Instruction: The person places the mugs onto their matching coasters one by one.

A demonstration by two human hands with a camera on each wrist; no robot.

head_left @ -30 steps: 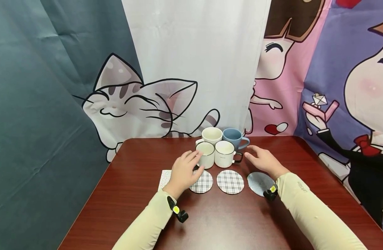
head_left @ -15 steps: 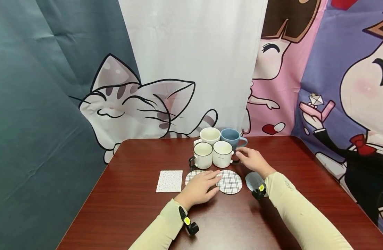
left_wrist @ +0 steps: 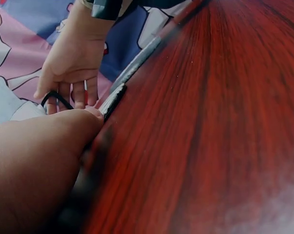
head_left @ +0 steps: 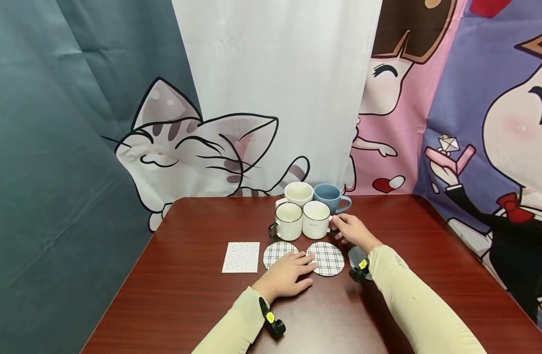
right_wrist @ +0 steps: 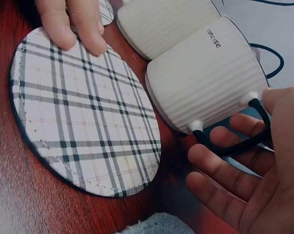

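Note:
The left hand (head_left: 285,276) lies low over the table, fingers extended onto the near left edge of a round plaid coaster (head_left: 326,259). In the right wrist view, two of its fingertips (right_wrist: 95,44) touch that coaster's rim. Just behind stands a ribbed white mug (right_wrist: 205,73) marked "concise", upright, with a black handle (right_wrist: 234,146). The right hand (head_left: 352,231) is at this handle: its thumb touches the upper end, while loosely bent fingers (right_wrist: 205,158) spread behind and below it. The left wrist view shows the right hand's fingers (left_wrist: 78,92) apart around the handle.
Beside the ribbed mug stand a white mug (head_left: 289,222), a cream mug (head_left: 299,193) and a blue mug (head_left: 327,196). Another plaid coaster (head_left: 277,251), a square speckled coaster (head_left: 241,257) and a partly hidden grey coaster (head_left: 356,253) lie on the brown table (head_left: 173,295).
The left hand has moved right and down, from beside the white mug to the plaid coaster. The right hand has moved left to the ribbed mug's handle. The mugs stand as before.

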